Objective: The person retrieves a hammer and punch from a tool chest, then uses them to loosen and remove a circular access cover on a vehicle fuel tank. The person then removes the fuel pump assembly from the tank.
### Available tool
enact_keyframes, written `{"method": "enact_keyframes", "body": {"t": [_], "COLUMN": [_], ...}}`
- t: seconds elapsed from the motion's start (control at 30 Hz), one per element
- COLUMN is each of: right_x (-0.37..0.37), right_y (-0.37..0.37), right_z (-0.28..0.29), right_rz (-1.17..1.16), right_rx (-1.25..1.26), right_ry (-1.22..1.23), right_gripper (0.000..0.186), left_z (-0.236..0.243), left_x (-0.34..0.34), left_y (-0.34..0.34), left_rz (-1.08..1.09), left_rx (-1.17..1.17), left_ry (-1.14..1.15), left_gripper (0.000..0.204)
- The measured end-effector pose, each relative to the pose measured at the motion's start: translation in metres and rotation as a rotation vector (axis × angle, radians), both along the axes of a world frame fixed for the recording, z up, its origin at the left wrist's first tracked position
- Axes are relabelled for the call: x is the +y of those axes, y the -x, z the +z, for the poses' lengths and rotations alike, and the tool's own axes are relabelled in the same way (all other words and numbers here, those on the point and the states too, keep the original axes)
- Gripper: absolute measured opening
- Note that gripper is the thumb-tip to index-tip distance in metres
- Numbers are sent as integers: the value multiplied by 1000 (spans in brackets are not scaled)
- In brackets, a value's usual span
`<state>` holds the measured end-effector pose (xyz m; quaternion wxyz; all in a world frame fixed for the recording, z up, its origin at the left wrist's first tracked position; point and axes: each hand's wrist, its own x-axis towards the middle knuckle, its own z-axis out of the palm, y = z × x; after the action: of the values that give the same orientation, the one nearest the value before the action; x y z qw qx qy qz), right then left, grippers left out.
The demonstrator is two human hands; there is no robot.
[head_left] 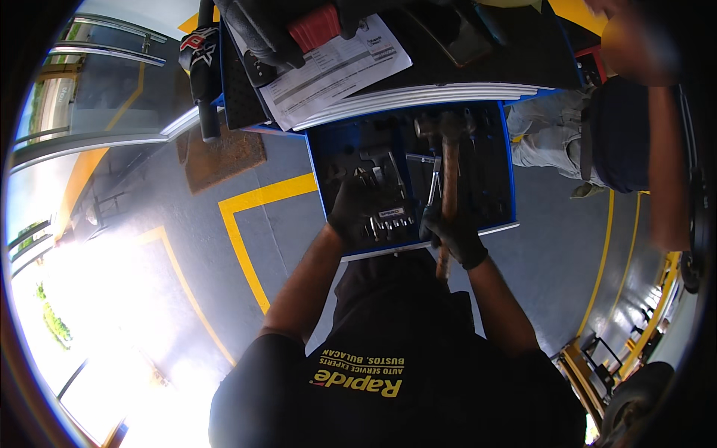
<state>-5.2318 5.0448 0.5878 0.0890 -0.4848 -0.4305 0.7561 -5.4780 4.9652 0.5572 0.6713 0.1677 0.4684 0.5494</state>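
A blue-sided tool drawer (513,201) is pulled out before me, with a dark liner. My right hand (459,240), in a dark glove, is closed round the wooden handle of a hammer (450,168); its steel head points to the far side of the drawer. Close to the same hand's fingertips is a slim chrome tool (435,179) with a crossbar. My left hand (351,207), also gloved, reaches over the drawer's left part, beside a row of small sockets (390,226) and a grey metal tool (379,168). Its fingers are too dark to make out.
Papers (336,71) and a red-and-black object (314,28) lie on the cabinet top, near a phone-like dark slab (452,33). Another person (624,134) stands at the right. A brown mat (220,157) lies on the grey floor, which has yellow lines.
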Motion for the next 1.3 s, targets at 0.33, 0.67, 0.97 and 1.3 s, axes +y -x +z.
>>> {"method": "enact_keyframes", "body": {"t": [0.33,0.67,0.97,1.3], "right_x": [1,1,-2,-4], "right_y": [29,28,27,30], "right_z": [-10,4,14,24], "right_rz": [-20,-93,-102,-59], "right_rx": [45,124,197,163], "right_ry": [-223,-206,-134,-163], "right_gripper": [25,26,25,25], "left_z": [34,72,86,81], "left_x": [9,10,7,8], "left_y": [-32,-24,-23,-16], "left_rz": [92,81,53,62], "left_rx": [230,574,851,1015], "left_ry": [-39,-182,-296,-325], "left_gripper": [10,12,16,22]}}
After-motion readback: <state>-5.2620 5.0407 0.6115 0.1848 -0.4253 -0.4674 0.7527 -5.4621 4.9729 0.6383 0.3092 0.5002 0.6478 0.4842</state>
